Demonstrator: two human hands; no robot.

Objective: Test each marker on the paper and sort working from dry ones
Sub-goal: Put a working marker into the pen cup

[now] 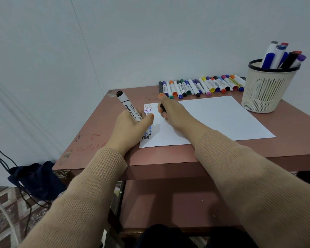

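Over paper, white black-ended marker

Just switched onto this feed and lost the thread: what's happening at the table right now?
A person is testing markers. The left hand holds a black marker, tip down at the left edge of the paper, where a black "tes" sits below a column of coloured "test" words. The right hand rests on the paper, pinching a small black piece, probably the cap. A row of capped markers lies along the back of the table, and more stand in a basket at the right.
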